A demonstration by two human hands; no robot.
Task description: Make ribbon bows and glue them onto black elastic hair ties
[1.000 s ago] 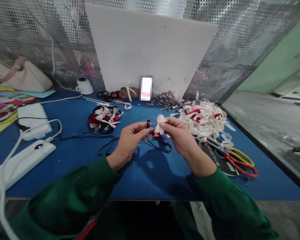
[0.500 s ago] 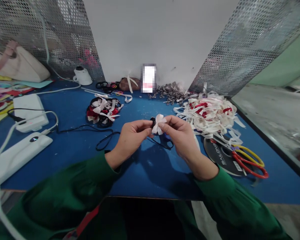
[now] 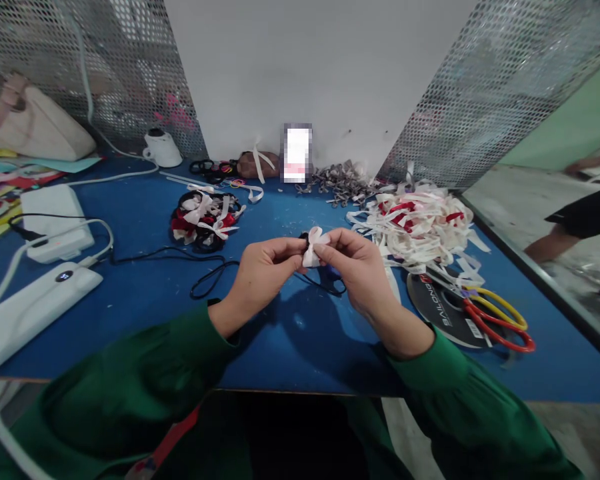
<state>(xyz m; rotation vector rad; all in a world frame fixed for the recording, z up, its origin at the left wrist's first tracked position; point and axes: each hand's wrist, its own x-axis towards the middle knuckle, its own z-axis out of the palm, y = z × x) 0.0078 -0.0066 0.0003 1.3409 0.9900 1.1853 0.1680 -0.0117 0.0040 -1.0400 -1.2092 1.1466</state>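
Between my two hands, above the middle of the blue table, is a pale pink ribbon bow (image 3: 312, 256) with a dark band behind its left side. My left hand (image 3: 265, 270) is closed, thumb and forefinger pinching the bow's left edge and the band. The thumb and forefinger of my right hand (image 3: 357, 267) pinch the bow's right side. My fingers partly hide the band. Left of my hands lies a heap of finished-looking hair ties (image 3: 205, 217) with pink, white and red bows. A pile of cut ribbons (image 3: 420, 227) lies to the right.
Red-and-yellow-handled scissors (image 3: 503, 320) rest on a black round card (image 3: 445, 313) at right. Grey metal clips (image 3: 347, 183) lie near a lit phone (image 3: 297, 153). White power bank (image 3: 45, 310), cables and a mug (image 3: 163, 148) stand left. A person's leg (image 3: 555, 241) shows far right.
The bow has turned slightly between my fingers, and both hands keep their pinch. Another person's leg and arm have come into view at the far right.
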